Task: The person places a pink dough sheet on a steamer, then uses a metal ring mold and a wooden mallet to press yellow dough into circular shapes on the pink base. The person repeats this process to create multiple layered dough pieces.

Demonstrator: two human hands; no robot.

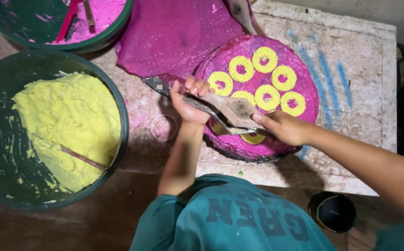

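A round pink disc (304, 81) lies on a worn white slab and carries several yellow rings (264, 59) of paste. Over its near left edge, my left hand (189, 102) grips the handle of a flat metal tool (158, 85). My right hand (283, 128) comes in from the right and holds the tool's wide brown blade (233, 110) at its other end. Under the blade sits a partly hidden yellow ring (253, 138). Both hands are closed on the tool.
A big green tub (120, 116) of yellow paste with a stick in it stands at the left. A second tub (97, 42) with pink paste is at the top left. A pink plastic sheet (174, 32), a clear round ring (163, 127) and a black cup (336, 212) lie around.
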